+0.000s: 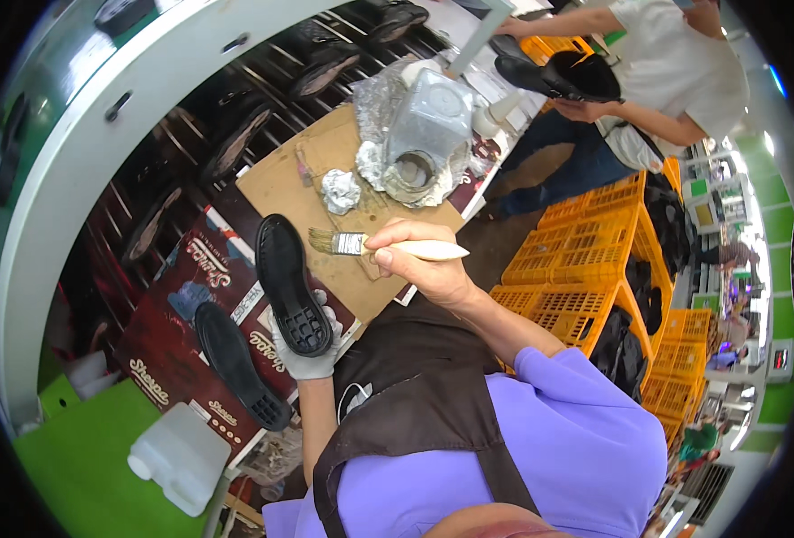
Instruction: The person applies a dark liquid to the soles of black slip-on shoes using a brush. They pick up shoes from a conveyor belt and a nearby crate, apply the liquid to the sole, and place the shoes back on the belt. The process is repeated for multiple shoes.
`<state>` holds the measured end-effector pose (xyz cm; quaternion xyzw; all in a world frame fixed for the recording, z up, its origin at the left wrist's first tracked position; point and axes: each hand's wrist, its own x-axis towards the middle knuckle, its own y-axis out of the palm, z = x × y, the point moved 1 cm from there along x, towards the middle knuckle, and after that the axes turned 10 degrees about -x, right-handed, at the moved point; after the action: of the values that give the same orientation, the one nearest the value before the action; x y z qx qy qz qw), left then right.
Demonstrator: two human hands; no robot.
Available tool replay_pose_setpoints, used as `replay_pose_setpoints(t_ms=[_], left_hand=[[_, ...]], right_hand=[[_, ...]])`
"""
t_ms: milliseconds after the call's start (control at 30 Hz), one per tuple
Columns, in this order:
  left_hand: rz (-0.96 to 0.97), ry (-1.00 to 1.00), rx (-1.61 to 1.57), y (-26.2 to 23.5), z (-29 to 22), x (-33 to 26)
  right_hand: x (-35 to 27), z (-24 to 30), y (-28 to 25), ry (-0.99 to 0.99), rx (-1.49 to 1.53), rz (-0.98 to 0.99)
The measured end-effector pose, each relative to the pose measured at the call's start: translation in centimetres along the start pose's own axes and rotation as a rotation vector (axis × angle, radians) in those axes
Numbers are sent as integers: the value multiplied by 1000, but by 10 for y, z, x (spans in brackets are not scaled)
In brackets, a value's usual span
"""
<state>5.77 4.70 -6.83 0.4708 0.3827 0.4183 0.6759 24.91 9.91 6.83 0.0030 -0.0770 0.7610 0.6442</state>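
While our gloved left hand point(305, 359) grips a black shoe sole point(289, 282) by its heel end, tread side up and raised just above the tabletop point(276, 184), our bare right hand point(428, 264) is closed around the pale handle of a flat brush point(361, 243), bristles pointing at the sole's toe but apart from it. We judge this the coating step, brush loaded or about to be; the next move calls for bringing bristles into contact and keeping the sole steady. A second black sole point(235, 363) lies on dark red printed cardboard point(177, 345) with white lettering. Beyond the brush stands a foil-wrapped container point(424, 134) with a round opening, beside a crumpled foil ball point(340, 190). A white plastic jug point(182, 457) rests on the green surface near us. Stacked orange crates point(594, 251) sit to the right, near another person point(675, 81) holding a black shoe.
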Motion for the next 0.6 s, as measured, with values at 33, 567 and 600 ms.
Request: replay_pose_setpoints(t_ms=[33,567,600], left_hand=[[-15,-11,19,-3,0,2],[-114,247,216,13,35,54],[-81,251,283,17,39,57]], right_hand=[[-5,0,-5,-9,13,-21],[-11,-11,-89,-129,316,-46],[-12,-10,-93,-141,309,-50]])
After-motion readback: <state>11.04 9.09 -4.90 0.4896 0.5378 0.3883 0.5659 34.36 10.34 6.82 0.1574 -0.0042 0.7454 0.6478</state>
